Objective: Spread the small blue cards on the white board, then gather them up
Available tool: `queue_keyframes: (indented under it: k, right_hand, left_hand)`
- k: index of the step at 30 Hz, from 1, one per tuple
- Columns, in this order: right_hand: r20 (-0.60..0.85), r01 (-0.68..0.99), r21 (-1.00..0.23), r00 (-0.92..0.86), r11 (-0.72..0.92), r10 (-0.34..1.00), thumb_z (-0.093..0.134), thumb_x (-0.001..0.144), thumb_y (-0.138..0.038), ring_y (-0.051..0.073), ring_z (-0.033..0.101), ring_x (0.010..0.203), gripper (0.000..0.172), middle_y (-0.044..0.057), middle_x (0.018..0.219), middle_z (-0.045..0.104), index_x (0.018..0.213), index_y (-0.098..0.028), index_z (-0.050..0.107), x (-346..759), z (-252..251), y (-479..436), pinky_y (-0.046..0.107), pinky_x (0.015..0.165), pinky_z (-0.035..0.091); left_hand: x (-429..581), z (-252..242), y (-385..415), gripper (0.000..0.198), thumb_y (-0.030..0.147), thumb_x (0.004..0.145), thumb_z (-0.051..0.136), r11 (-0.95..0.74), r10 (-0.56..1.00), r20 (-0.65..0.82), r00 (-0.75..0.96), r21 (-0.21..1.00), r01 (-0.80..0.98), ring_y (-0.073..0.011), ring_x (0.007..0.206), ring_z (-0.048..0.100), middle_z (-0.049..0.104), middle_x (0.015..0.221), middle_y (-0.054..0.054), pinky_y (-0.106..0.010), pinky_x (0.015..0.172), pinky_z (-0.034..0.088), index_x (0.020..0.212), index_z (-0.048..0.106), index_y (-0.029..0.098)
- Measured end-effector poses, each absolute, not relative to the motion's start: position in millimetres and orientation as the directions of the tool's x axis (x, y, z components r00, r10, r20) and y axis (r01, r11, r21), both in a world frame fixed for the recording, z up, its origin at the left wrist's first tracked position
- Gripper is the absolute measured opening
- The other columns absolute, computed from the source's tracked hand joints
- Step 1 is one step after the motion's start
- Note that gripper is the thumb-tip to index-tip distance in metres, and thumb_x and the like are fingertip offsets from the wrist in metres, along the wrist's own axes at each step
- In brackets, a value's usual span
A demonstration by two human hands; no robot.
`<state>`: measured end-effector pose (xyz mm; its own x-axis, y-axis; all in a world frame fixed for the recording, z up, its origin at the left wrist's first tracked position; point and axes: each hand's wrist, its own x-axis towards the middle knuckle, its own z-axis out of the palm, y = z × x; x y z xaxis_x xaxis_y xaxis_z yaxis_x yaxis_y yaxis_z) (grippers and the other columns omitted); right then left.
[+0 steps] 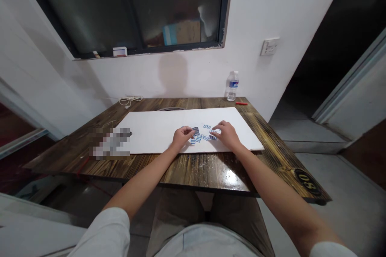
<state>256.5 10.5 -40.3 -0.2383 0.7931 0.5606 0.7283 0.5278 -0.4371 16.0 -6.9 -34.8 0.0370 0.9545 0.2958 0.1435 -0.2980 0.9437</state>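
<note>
Several small flat blue-and-white rectangular pieces (198, 138) lie scattered on a white board (144, 132), which rests on a dark wooden table (199, 168). My left hand (182, 136) rests on the board, its fingertips next to a dark rectangular piece (196, 131). My right hand (226, 134) lies palm down at the other side of the group, with its fingers at a second dark piece (212, 137). Neither hand visibly lifts anything, and the fingers partly hide what lies beneath them.
A plastic water bottle (232, 86) and a small red object (241, 103) stand at the table's back right. A coiled white cable (130, 100) lies at the back left. A pixelated, unreadable patch (111, 143) covers something on the table's left. A white wall stands behind.
</note>
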Motion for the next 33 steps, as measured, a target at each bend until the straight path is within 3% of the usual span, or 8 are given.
queue_keyframes:
  k: [3,6,16,24,29,33]
  right_hand:
    - [0.427,0.803,-0.428,-0.224,0.414,0.876,0.078,0.073,-0.044,0.027,0.054,0.091,0.021,0.01,0.094,0.062,0.083,-0.025,0.076,261.5,-45.8,14.3,0.038,0.078,0.045]
    - [0.379,0.811,-0.409,-0.265,0.418,0.887,0.082,0.069,-0.044,0.026,0.052,0.091,0.022,0.009,0.092,0.061,0.079,-0.025,0.076,261.1,-51.3,16.5,0.036,0.075,0.043]
    - [0.095,0.879,-0.397,-0.246,0.263,0.965,0.074,0.076,-0.039,0.024,0.055,0.098,0.021,0.008,0.103,0.064,0.093,-0.025,0.076,252.2,-45.0,13.8,0.029,0.077,0.041]
    - [0.06,0.874,-0.402,-0.271,0.272,0.961,0.071,0.079,-0.037,0.022,0.058,0.096,0.02,0.006,0.101,0.067,0.092,-0.023,0.075,249.6,-40.9,13.5,0.027,0.076,0.041]
    - [0.178,0.874,-0.318,-0.326,0.368,0.928,0.057,0.091,-0.031,0.022,0.058,0.097,0.019,0.009,0.101,0.067,0.092,-0.019,0.072,246.2,-35.4,6.3,0.028,0.075,0.04]
    - [0.225,0.85,-0.287,-0.389,0.442,0.893,0.062,0.088,-0.034,0.021,0.059,0.094,0.018,0.009,0.098,0.067,0.092,-0.019,0.071,247.9,-35.1,4.6,0.028,0.076,0.039]
  left_hand:
    - [16.1,-34.8,-6.8,0.038,0.049,0.063,0.078,-0.298,0.954,0.297,0.032,0.942,0.153,-0.0157,0.056,0.063,0.067,0.064,-0.002,-0.028,0.059,0.05,0.074,0.064,0.016]
    - [16.6,-34.9,-7.2,0.037,0.049,0.063,0.078,-0.298,0.955,0.296,0.036,0.941,0.162,-0.0156,0.056,0.063,0.066,0.063,-0.002,-0.028,0.059,0.05,0.073,0.064,0.016]
    - [18.9,-33.0,-9.8,0.035,0.047,0.062,0.079,-0.31,0.951,0.303,0.066,0.936,0.167,-0.0134,0.055,0.06,0.066,0.063,-0.001,-0.025,0.056,0.047,0.072,0.066,0.016]
    - [18.3,-34.8,-7.9,0.036,0.047,0.062,0.078,-0.312,0.95,0.306,0.066,0.937,0.157,-0.013,0.055,0.06,0.066,0.064,-0.001,-0.025,0.056,0.047,0.072,0.065,0.016]
    - [17.8,-34.4,-8.2,0.035,0.047,0.063,0.078,-0.313,0.95,0.306,0.068,0.935,0.169,-0.0131,0.055,0.06,0.065,0.063,-0.001,-0.024,0.056,0.047,0.072,0.064,0.016]
    - [17.0,-34.0,-8.1,0.034,0.046,0.064,0.078,-0.316,0.949,0.306,0.081,0.934,0.169,-0.0132,0.057,0.06,0.066,0.065,-0.001,-0.024,0.057,0.048,0.073,0.064,0.016]
